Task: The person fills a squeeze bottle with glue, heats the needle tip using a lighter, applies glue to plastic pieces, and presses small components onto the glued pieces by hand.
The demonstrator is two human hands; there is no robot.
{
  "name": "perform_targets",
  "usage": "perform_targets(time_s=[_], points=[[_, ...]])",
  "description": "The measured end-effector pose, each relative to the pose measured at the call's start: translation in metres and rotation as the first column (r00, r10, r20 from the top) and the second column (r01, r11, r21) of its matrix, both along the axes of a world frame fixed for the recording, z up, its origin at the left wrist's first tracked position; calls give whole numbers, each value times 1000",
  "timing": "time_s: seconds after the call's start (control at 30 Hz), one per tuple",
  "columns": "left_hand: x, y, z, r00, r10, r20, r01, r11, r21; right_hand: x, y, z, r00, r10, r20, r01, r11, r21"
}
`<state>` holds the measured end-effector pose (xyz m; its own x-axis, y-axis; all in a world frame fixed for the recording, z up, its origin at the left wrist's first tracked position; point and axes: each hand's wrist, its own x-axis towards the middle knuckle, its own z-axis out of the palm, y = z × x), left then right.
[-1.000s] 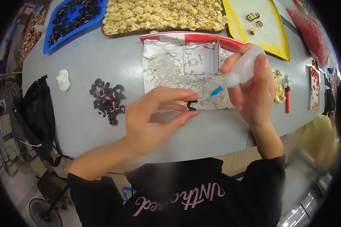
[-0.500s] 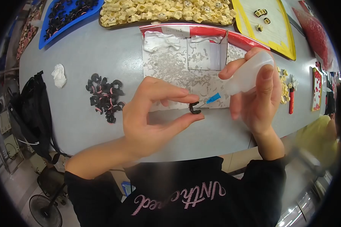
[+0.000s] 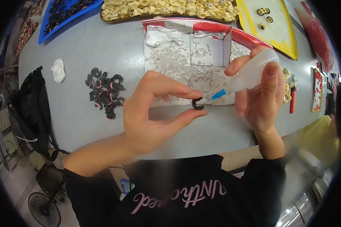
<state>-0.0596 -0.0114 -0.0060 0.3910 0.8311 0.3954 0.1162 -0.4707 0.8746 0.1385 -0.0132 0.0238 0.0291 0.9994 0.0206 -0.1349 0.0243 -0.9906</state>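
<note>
Between thumb and fingertips, my left hand (image 3: 147, 109) pinches a small black C-shaped piece (image 3: 196, 104), its hollow side facing right. My right hand (image 3: 261, 98) is wrapped round a translucent white squeeze bottle (image 3: 255, 72), tilted down to the left. A blue needle tip (image 3: 218, 94) sits at the bottle's lower end. Its thin needle points into the hollow of the black piece; whether it touches cannot be made out. To the left of my left hand lies a pile of similar black pieces (image 3: 104, 90), some with pink edges.
Behind my hands lies a white sheet (image 3: 166, 56) covered in grey marks. At the back are a blue tray (image 3: 45, 36) of black pieces, a tray of cream-coloured pieces (image 3: 170, 9) and a yellow-edged tray (image 3: 291, 49). Crumpled tissue (image 3: 58, 71) lies left; a red-handled tool (image 3: 292, 100) lies right.
Both hands have shifted slightly right in the view, still holding the black piece and the bottle. The needle stays at the piece's hollow side. The whole view has shifted a little.
</note>
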Motion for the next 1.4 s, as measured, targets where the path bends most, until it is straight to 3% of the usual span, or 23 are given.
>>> perform_targets(time_s=[1.4], points=[[0,-1,2,1000,-10,-26,10,1000,15,8,-1,-3,991,131,34,-132,990,50]])
